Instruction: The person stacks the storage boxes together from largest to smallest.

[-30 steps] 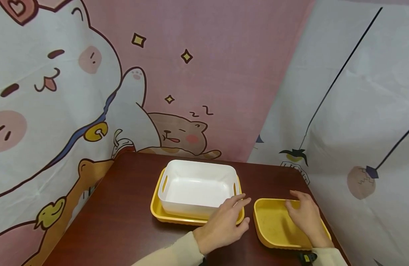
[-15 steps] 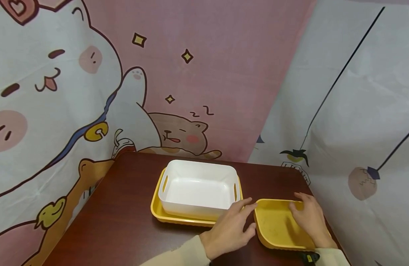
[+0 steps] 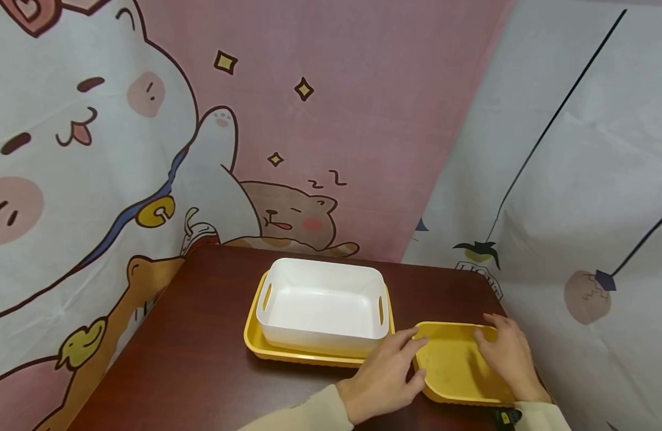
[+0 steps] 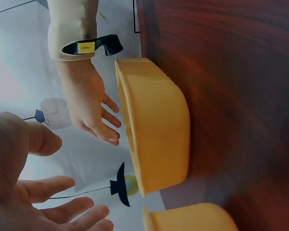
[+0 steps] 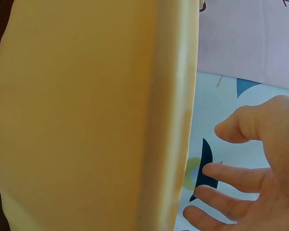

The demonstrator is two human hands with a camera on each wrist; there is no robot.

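One big white cat (image 3: 88,161), eyes closed and mouth smiling, fills the printed backdrop at far left, beside a dark red-brown bench (image 3: 175,335). A yellow bell (image 3: 155,212) hangs from its blue collar. Next along, a white bin (image 3: 322,308) with a slot in each end sits upright inside the left tray (image 3: 288,356), whose yellow rim shows around it. Behind them, a smaller brown cat (image 3: 295,212) lies printed with closed eyes, just past the bench's far edge.

A person's left hand (image 3: 385,380), in a cream left sleeve (image 3: 304,416), extends from the near edge over the gap between the trays. Its grip is apart, thumb and fingers spread; in the left wrist view it hangs above rim height, clear of the yellow right tray (image 3: 446,362). That tray rests on the bench near the right edge, just beside its twin. Over its far right side hovers the right hand (image 3: 506,359), its grip also apart, fingers off the rim in the right wrist view. A black strap (image 4: 108,44) crosses the cream right sleeve (image 4: 74,26). Farthest right, a printed lamp (image 3: 586,297) hangs on pale cloth (image 3: 568,167).
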